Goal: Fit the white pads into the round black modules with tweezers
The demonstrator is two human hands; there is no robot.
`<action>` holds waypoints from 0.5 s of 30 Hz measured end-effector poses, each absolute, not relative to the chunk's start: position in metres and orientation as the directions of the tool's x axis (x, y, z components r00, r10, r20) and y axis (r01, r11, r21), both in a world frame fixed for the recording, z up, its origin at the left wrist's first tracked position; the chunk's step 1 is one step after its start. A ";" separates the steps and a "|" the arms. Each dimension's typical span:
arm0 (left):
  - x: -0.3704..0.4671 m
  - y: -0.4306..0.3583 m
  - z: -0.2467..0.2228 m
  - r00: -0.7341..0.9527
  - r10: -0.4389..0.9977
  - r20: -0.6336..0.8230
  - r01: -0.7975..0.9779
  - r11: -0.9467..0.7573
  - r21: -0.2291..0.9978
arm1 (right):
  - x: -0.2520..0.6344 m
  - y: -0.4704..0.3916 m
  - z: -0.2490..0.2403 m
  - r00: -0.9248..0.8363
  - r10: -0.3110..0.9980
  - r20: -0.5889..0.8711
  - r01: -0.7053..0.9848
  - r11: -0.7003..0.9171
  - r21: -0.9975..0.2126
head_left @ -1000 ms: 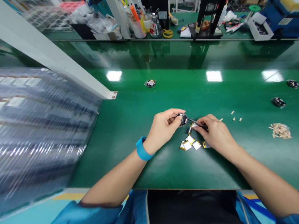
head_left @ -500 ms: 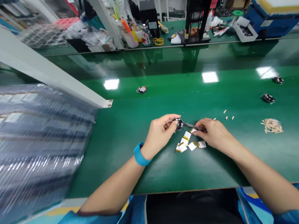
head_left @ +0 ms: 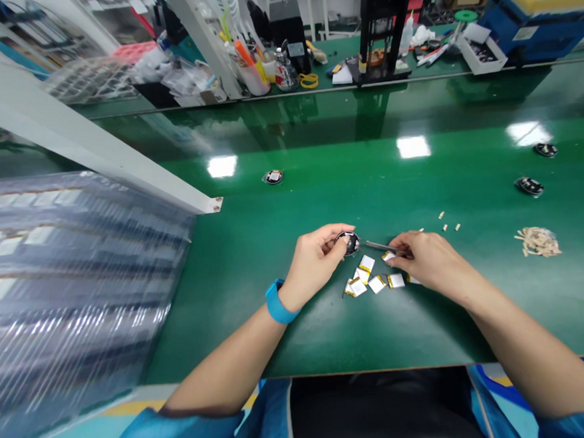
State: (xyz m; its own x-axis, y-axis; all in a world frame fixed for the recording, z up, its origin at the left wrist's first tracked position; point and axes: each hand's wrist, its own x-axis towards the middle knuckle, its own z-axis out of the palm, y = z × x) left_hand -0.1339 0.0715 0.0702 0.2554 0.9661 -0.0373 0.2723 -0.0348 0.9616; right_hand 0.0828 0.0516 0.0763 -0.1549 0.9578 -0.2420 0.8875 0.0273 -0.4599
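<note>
Between its thumb and fingers, my left hand (head_left: 319, 257) grips a small round black device (head_left: 350, 243) with its inner parts exposed. My right hand (head_left: 422, 256) is closed on a pair of metal tweezers (head_left: 380, 245); their tips point left and stop just short of the device's right edge. Below and between the hands lie several flat white battery cells (head_left: 376, 284) with yellow ends, some overlapping. One such cell sits partly under my right fingers.
A pile of small beige pieces (head_left: 538, 242) lies at right, with a few loose ones nearer my hand. Similar round devices (head_left: 530, 186) rest at right, and another (head_left: 274, 177) at back left. Stacked plastic trays (head_left: 76, 281) and a slanted white post (head_left: 116, 138) stand left.
My right hand has drawn a little to the right with the tweezers, and their tips have come away from the device. My left hand keeps its hold.
</note>
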 end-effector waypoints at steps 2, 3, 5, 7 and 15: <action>-0.134 0.071 0.070 0.257 0.966 -0.036 0.286 -0.041 0.957 | 0.084 0.052 0.078 -0.161 0.955 -0.250 0.880 0.025 -0.474; -0.133 0.071 0.070 0.257 0.966 -0.034 0.292 -0.044 0.955 | 0.084 0.052 0.078 -0.170 0.950 -0.261 0.866 0.017 -0.500; -0.133 0.070 0.070 0.258 0.965 -0.036 0.302 -0.045 0.952 | 0.085 0.052 0.077 -0.184 0.944 -0.274 0.816 -0.008 -0.578; -0.133 0.069 0.071 0.262 0.964 -0.043 0.310 -0.042 0.950 | 0.087 0.054 0.076 -0.177 0.955 -0.238 0.727 -0.036 -0.686; -0.129 0.063 0.074 0.327 0.938 -0.117 0.278 0.022 0.960 | 0.092 0.059 0.080 -0.092 0.991 -0.101 0.241 -0.076 -0.968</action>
State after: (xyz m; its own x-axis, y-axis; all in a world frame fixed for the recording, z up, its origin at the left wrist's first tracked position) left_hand -0.1290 0.0633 0.0740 0.3272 0.9378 -0.1165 0.2780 0.0223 0.9603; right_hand 0.0925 0.0593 0.0800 -0.0921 0.9907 -0.1006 0.2411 -0.0758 -0.9675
